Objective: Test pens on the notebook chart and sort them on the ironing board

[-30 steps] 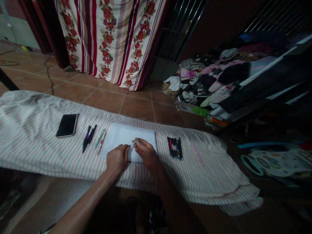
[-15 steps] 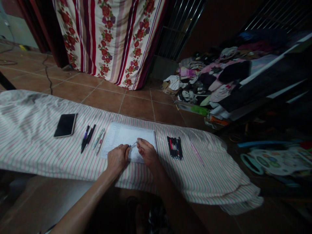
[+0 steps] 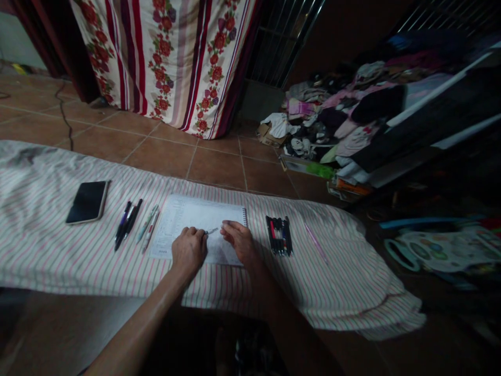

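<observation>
A spiral notebook (image 3: pixel 195 216) lies open on a striped cloth (image 3: pixel 50 245) in front of me. Both my hands rest on its lower page. My left hand (image 3: pixel 189 250) is curled into a fist around one end of a pale pen (image 3: pixel 212 231). My right hand (image 3: pixel 238 241) pinches the pen's other end with closed fingers. The pen lies nearly level between the two hands, just above the paper.
A dark phone (image 3: pixel 86 201) lies at the left, then several loose pens (image 3: pixel 133 225). A row of dark pens (image 3: pixel 279 235) and one pink pen (image 3: pixel 315 243) lie right of the notebook. A floral curtain (image 3: pixel 172 57) and a clothes pile (image 3: pixel 344 120) stand beyond the tiled floor.
My hands have drawn a little closer together on the pen, so less of it shows. The camera has turned slightly, shifting everything left in view.
</observation>
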Motion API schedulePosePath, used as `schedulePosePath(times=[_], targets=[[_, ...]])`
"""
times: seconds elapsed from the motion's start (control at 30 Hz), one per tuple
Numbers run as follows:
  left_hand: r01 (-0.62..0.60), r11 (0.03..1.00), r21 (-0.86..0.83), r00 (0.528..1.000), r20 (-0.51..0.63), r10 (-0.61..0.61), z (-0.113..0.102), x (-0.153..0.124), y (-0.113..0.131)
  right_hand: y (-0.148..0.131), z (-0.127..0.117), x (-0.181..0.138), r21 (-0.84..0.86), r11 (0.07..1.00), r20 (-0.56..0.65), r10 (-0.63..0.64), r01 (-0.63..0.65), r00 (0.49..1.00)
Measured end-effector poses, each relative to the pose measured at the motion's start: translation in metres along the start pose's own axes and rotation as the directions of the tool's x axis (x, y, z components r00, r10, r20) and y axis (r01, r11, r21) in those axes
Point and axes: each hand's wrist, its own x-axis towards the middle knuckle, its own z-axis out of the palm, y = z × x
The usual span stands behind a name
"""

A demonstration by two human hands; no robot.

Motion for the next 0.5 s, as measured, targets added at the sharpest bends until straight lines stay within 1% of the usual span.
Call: schedulePosePath(times=[0.13, 0.23, 0.3, 0.37, 0.5], targets=[[-0.007, 1.0, 0.009, 1.0, -0.019, 0.007, 0.004, 0.0, 0.002, 0.002, -0.005, 0.004, -0.108, 0.993, -0.016, -0.053, 0.051, 0.998], [-0.022, 0.999, 0.032, 0.999, -0.038, 0.023, 0.005, 0.001, 0.002, 0.008, -0.01, 0.012, -0.261, 0.954, -0.012, -0.154, 0.146, 0.988], [-0.024, 0.999, 0.045, 0.999, -0.047, 0.026, 0.006, 0.001, 0.002, 0.012, -0.014, 0.019, -0.389, 0.893, 0.021, -0.236, 0.226, 0.971], [-0.019, 0.999, 0.046, 0.999, -0.048, 0.021, 0.007, 0.001, 0.001, 0.014, -0.017, 0.024, -0.506, 0.813, 0.058, -0.302, 0.289, 0.952], [-0.014, 0.999, 0.033, 0.999, -0.044, 0.015, 0.007, 0.0, 0.0, 0.012, -0.02, 0.029, -0.689, 0.623, 0.101, -0.423, 0.37, 0.901]])
